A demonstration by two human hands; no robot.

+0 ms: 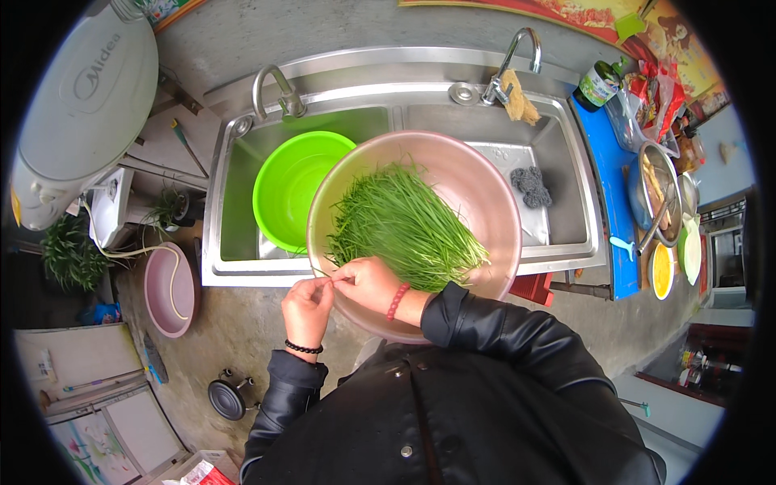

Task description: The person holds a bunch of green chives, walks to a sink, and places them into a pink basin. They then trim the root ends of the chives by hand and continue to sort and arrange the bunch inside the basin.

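Note:
A large pinkish basin [494, 182] stands across the front of the sink, with a thick heap of long green chives [400, 224] in it. Their pale ends point to the lower right. At the basin's near left rim, my left hand [307, 309] and my right hand [370, 288] meet fingertip to fingertip. Both pinch a thin green blade [321, 272], mostly hidden by the fingers. Left of the heap, a bright green plastic basin [297, 182] sits in the left sink bowl, partly overlapped by the pink one.
Two faucets rise behind the steel double sink [397, 115]. Steel wool [531, 187] lies in the right bowl. A blue-topped table [624, 276] at right holds a metal bowl [639, 194] and a bottle [597, 85]. A water heater [85, 103], a pink tub [163, 291] and a black stool [227, 399] are at left.

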